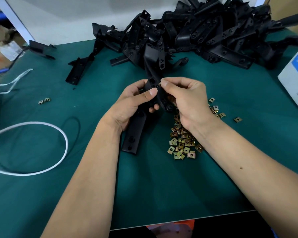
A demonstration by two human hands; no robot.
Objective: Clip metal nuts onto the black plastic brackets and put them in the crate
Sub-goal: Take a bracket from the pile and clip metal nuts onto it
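My left hand (132,102) grips a long black plastic bracket (136,131) around its middle, thumb across its face; the bracket slants from the table up toward the pile. My right hand (182,97) pinches a small metal nut (159,84) between thumb and forefinger, right against the bracket's upper end beside a round hole. A heap of brass-coloured metal nuts (182,143) lies on the green mat under my right wrist. A big pile of black brackets (196,36) fills the back of the table. No crate is in view.
Two stray nuts (44,101) lie at the left. A loose bracket (77,70) lies left of the pile, another (40,48) at the far left. A white cable (41,152) loops at the left. A white box (294,71) stands at the right edge.
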